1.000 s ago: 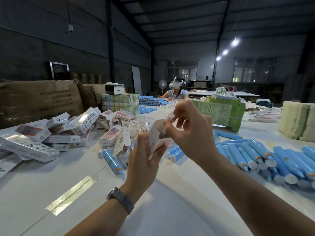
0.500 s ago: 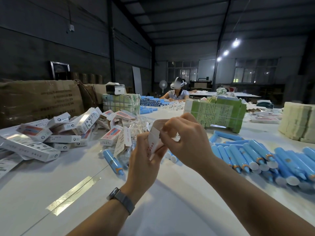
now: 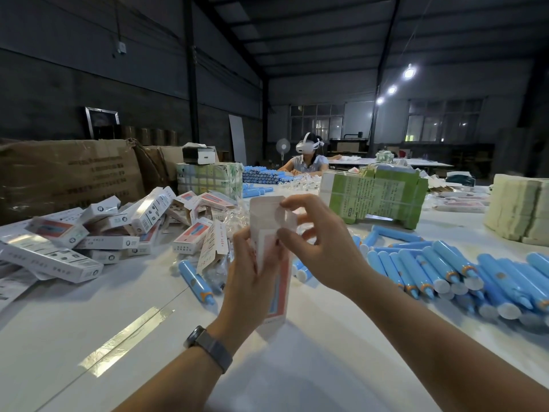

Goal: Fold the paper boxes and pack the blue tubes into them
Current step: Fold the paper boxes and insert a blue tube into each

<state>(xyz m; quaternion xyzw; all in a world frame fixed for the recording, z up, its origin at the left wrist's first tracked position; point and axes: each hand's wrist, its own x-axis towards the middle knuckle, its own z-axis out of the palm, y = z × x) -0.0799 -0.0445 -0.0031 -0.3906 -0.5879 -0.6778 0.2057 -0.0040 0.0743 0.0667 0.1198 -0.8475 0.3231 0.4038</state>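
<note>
I hold a white paper box (image 3: pixel 277 281) with a red stripe upright over the table. My left hand (image 3: pixel 248 281) grips its middle from the left. My right hand (image 3: pixel 320 248) pinches a flap at the box's open top end between thumb and forefinger. Whether a tube is inside the box is hidden. A heap of blue tubes (image 3: pixel 463 275) with white caps lies on the table to the right. One single blue tube (image 3: pixel 196 282) lies left of my left hand. Packed boxes (image 3: pixel 98 230) are piled at the left.
Bundles of green flat cartons (image 3: pixel 377 197) stand behind my hands, and a pale stack (image 3: pixel 520 212) is at far right. Brown cardboard boxes (image 3: pixel 68 173) line the left. Another person (image 3: pixel 307 162) sits at the far end. Clear plastic wrap (image 3: pixel 234 218) lies near the boxes.
The box has risen and stands more upright in my left hand. My right hand has shifted from covering the top end to pinching its flap.
</note>
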